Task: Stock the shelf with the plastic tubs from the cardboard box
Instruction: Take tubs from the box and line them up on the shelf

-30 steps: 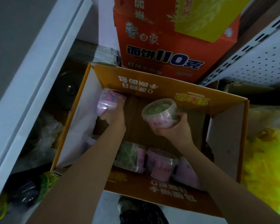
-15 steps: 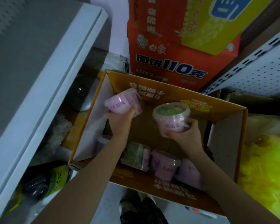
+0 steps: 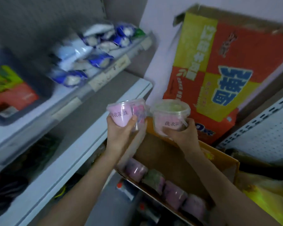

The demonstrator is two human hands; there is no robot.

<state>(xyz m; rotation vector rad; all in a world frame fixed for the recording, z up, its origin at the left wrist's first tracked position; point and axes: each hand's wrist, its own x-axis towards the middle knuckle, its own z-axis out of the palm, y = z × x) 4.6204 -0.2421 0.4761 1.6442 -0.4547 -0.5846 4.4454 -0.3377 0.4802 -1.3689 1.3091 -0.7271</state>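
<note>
Tubs (image 3: 119, 115) in left hand (image 3: 119, 130), right hand (image 3: 182, 134); shelf (image 3: 82, 149) beside, carton (image 3: 219, 82) behind.

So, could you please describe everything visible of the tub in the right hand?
This clear round plastic tub is lidded, with greenish contents on top and pink below, and a pink label printed in dark characters. It is upright above the open cardboard box, next to the pink tub in the left hand. The right hand grips its lower side.
</note>
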